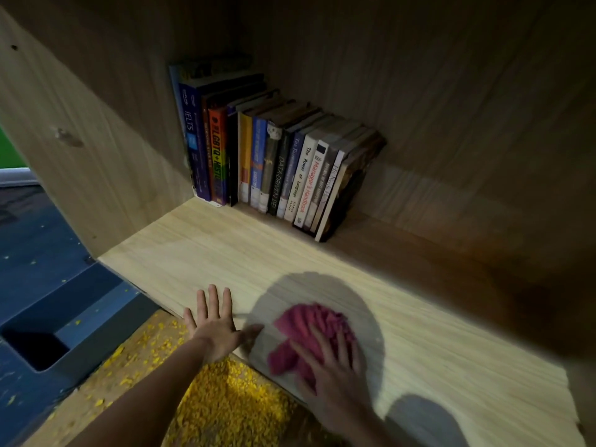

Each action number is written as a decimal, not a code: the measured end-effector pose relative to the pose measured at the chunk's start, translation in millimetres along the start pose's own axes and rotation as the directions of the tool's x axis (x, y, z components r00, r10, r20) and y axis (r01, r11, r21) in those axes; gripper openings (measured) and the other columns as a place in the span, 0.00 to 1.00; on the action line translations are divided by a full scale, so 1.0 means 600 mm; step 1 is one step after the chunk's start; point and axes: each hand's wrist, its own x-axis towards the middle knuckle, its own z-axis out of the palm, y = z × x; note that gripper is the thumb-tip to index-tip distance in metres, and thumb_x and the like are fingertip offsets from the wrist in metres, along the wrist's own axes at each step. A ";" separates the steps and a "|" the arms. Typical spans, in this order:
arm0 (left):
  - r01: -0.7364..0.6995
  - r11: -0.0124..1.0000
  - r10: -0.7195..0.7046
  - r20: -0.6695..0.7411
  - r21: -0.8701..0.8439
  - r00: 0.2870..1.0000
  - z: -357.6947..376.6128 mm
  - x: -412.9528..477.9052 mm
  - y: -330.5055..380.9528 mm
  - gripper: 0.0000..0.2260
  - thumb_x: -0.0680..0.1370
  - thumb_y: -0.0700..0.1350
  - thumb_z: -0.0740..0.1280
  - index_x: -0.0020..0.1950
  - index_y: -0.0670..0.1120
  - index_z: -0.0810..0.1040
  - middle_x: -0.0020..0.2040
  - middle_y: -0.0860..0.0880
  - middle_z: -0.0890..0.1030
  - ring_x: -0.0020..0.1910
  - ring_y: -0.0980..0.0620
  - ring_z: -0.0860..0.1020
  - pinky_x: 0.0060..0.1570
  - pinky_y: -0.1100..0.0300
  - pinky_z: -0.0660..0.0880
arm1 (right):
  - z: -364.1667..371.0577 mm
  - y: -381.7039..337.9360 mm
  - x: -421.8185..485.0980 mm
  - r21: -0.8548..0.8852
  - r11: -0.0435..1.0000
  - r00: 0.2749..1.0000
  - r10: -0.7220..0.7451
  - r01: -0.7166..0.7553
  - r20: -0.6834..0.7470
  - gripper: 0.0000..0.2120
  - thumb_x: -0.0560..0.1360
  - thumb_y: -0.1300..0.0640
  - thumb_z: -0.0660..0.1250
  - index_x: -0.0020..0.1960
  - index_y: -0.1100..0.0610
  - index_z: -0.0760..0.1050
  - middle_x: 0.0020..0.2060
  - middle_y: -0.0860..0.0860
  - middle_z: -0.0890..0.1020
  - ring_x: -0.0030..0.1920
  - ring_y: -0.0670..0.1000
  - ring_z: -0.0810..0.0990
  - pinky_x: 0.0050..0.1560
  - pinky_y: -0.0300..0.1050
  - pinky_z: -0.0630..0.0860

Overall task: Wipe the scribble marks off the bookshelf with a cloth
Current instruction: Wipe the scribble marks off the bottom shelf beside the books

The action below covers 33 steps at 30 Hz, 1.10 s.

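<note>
Head view: what are your hands doing?
— My right hand (332, 366) lies flat, fingers spread, pressing the pink cloth (309, 330) onto the shelf board (451, 350). My left hand (214, 321), spread wide, braces just beside it.
— How will the cloth handle?
— Soft, light and quick to bunch, I'd judge, so I should press its middle. The books (274, 162) stand well beyond my fingertips.

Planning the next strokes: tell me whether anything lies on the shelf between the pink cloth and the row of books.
Nothing visible. Bare shelf board runs from the pink cloth, pressed by the right hand, to the row of books. The left hand lies flat at the front edge, left of that path.
</note>
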 end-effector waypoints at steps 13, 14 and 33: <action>-0.009 1.000 0.009 0.006 0.000 1.000 0.001 -0.001 0.000 0.51 0.70 0.74 0.56 0.77 0.47 0.32 0.75 0.44 0.28 0.73 0.42 0.27 0.70 0.39 0.33 | -0.027 0.180 0.132 0.222 0.774 0.803 0.589 -0.593 0.090 0.27 0.75 0.29 0.47 0.73 0.31 0.51 0.78 0.48 0.52 0.76 0.63 0.49 0.73 0.64 0.49; -0.009 1.000 0.009 0.007 -0.003 1.000 0.001 -0.001 0.000 0.51 0.70 0.74 0.56 0.77 0.47 0.32 0.75 0.44 0.28 0.73 0.42 0.27 0.70 0.39 0.33 | -0.025 0.146 0.144 0.292 0.818 0.867 0.486 -0.496 0.110 0.27 0.75 0.28 0.46 0.72 0.30 0.53 0.77 0.48 0.55 0.75 0.63 0.54 0.73 0.62 0.51; 0.209 0.926 -0.331 -0.416 -0.313 0.847 0.046 0.013 0.059 0.25 0.81 0.61 0.47 0.78 0.58 0.50 0.79 0.51 0.44 0.77 0.45 0.38 0.72 0.42 0.39 | -0.052 0.260 0.208 0.045 0.995 0.996 0.088 -0.087 -0.026 0.25 0.76 0.38 0.45 0.73 0.33 0.59 0.71 0.44 0.68 0.72 0.51 0.64 0.72 0.57 0.59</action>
